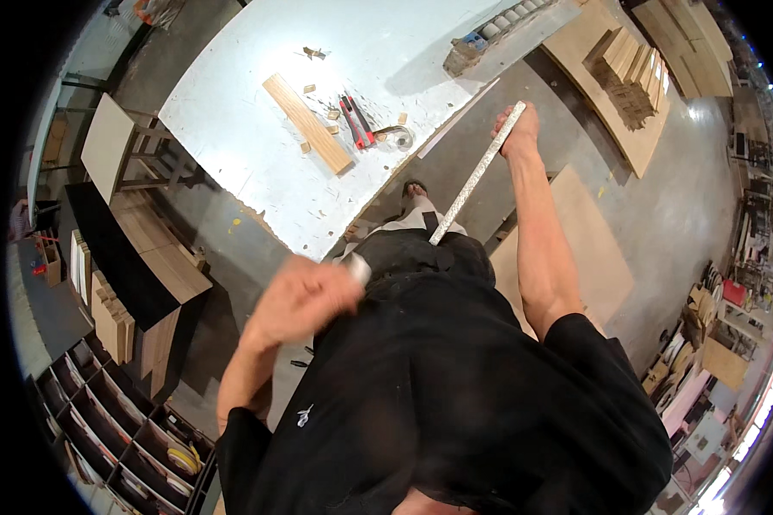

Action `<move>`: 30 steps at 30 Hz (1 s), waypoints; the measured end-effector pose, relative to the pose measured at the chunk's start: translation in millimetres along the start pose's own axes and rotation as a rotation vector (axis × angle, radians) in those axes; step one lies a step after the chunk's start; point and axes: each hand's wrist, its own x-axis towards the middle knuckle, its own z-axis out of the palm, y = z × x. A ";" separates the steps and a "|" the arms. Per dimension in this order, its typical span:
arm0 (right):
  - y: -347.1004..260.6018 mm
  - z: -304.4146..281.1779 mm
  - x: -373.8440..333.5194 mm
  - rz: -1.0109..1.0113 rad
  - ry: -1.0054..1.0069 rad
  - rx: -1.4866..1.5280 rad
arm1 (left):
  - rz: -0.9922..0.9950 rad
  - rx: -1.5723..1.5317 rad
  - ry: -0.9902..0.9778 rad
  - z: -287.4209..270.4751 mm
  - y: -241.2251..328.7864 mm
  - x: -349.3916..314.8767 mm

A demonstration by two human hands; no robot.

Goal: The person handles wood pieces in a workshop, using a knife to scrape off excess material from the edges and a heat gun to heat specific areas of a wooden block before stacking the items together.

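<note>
My right hand (520, 130), out ahead on the right, is closed around the far end of a long narrow strip (477, 176) with a pale, speckled face. The strip slants back toward my waist, where its near end reaches my dark shorts. At the left, close to my body, my left hand (305, 296) is smeared by motion. Its fingers look curled, and a small whitish thing (359, 269) pokes out beside them, too blurred to name. On the white worktable (232, 112) ahead lie a flat wooden slat (307, 124) and a red-and-black utility knife (356, 122).
Beside the knife sit a clear tape roll (397, 137) and small wood scraps (333, 114). A stack of wood strips (631, 73) rests on a board at the far right. Dark cabinet panels (120, 257) stand left, above a compartment shelf (116, 421). A large board (567, 245) lies right of me.
</note>
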 end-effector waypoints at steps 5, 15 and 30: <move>-3.7 37.7 -22.7 0.012 -0.139 -0.069 | -0.425 0.119 0.282 -9.2 -54.1 59.0; 76.9 125.6 -98.9 0.302 -0.478 -0.079 | 0.001 -0.533 0.260 43.1 -111.3 89.1; 227.7 194.7 -52.3 -1.104 -0.562 -1.763 | -0.308 -0.919 1.051 -8.6 -160.5 -0.1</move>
